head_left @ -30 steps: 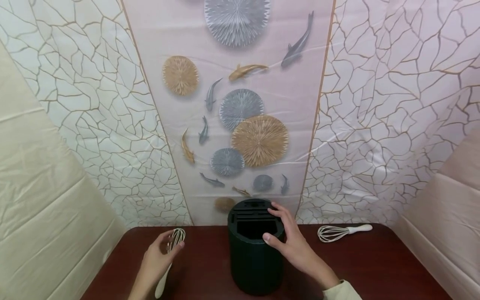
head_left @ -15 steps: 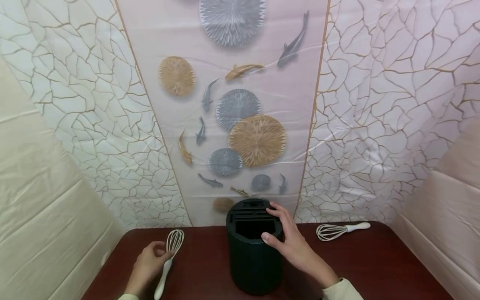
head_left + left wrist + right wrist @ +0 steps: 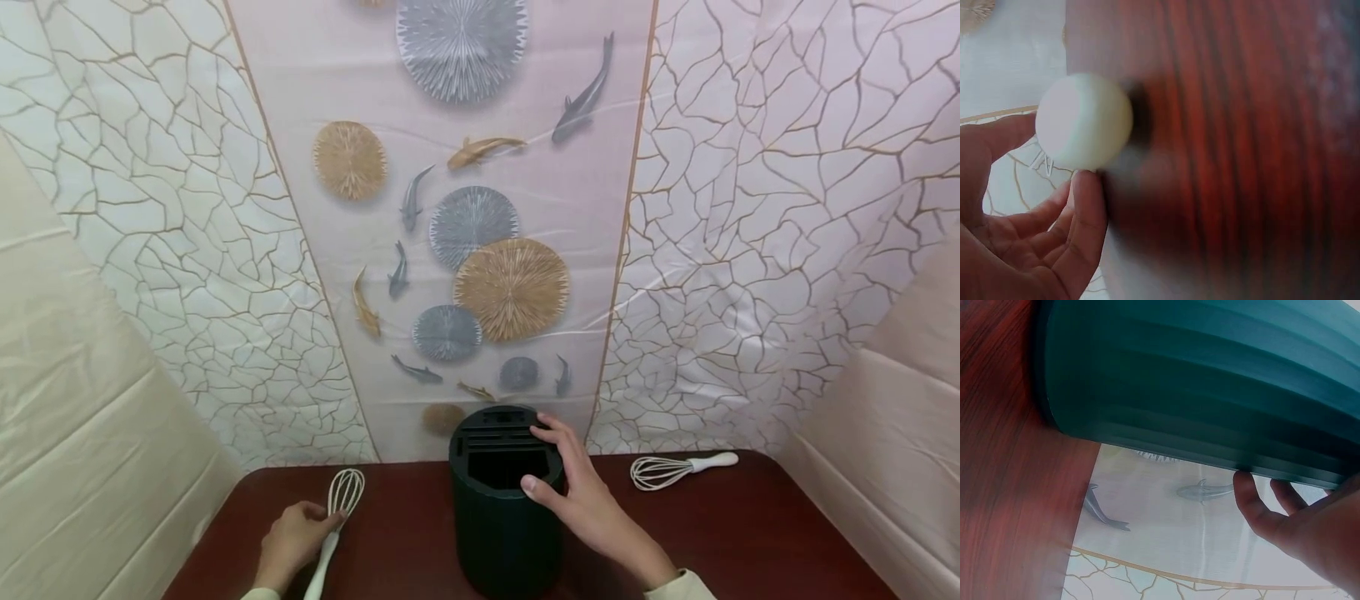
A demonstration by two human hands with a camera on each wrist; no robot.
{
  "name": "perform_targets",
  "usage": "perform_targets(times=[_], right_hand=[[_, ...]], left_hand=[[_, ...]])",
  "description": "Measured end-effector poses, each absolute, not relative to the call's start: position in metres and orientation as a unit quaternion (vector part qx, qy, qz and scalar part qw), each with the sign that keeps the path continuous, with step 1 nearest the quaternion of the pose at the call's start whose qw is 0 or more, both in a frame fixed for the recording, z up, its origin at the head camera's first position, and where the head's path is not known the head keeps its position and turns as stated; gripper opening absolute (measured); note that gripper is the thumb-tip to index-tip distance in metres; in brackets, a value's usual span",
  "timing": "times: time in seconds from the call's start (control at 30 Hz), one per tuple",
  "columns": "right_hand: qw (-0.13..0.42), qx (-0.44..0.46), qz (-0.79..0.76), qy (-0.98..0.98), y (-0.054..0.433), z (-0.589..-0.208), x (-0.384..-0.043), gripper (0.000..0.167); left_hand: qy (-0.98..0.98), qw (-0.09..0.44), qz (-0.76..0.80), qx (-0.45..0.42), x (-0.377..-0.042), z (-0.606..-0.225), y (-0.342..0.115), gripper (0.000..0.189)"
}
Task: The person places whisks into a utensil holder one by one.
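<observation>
A whisk with a pale handle (image 3: pixel 321 571) and wire loops stands at the left of the table, tilted, wires up. My left hand (image 3: pixel 291 537) pinches it where the loops meet the handle. In the left wrist view the rounded handle end (image 3: pixel 1084 122) faces the camera, and the thumb and fingers show behind it. A dark green cylindrical utensil holder (image 3: pixel 504 542) stands upright at the centre, with slots and a large opening on top. My right hand (image 3: pixel 585 504) grips its upper right side, thumb at the front rim; the right wrist view shows fingers (image 3: pixel 1254 506) against its ribbed wall.
A second whisk (image 3: pixel 682 468) lies at the back right of the dark red wooden table (image 3: pixel 720 542). Behind the table hangs a cloth printed with fish and round shapes (image 3: pixel 510 287). Beige padded panels (image 3: pixel 885 433) flank both sides.
My left hand has moved down the whisk from around its wire loops to the neck and now pinches it there. The right hand stays on the utensil holder; the head view shifts slightly.
</observation>
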State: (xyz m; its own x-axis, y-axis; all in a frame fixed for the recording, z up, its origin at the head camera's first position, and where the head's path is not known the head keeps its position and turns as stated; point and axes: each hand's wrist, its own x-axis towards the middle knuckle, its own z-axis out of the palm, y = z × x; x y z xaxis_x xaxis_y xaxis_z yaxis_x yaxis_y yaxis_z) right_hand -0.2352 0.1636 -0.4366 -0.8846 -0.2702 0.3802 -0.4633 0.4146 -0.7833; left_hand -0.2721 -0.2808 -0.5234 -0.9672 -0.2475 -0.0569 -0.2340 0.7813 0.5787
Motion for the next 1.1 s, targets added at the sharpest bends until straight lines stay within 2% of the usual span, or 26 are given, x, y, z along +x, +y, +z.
perform_targets(times=[0.27, 0.7, 1.1], right_hand=[[0.103, 0.214, 0.493, -0.837, 0.163, -0.436, -0.235, 0.062], [0.107, 0.211, 0.492, -0.838, 0.162, -0.438, -0.234, 0.062], [0.106, 0.215, 0.490, -0.838, 0.161, -0.439, -0.236, 0.063]], left_hand=[[-0.942, -0.012, -0.308, 0.134, -0.265, -0.521, -0.271, 0.042], [-0.899, -0.032, -0.410, 0.153, -0.267, -0.517, -0.269, 0.034], [-0.861, -0.023, -0.496, 0.110, -0.264, -0.510, -0.252, 0.020]])
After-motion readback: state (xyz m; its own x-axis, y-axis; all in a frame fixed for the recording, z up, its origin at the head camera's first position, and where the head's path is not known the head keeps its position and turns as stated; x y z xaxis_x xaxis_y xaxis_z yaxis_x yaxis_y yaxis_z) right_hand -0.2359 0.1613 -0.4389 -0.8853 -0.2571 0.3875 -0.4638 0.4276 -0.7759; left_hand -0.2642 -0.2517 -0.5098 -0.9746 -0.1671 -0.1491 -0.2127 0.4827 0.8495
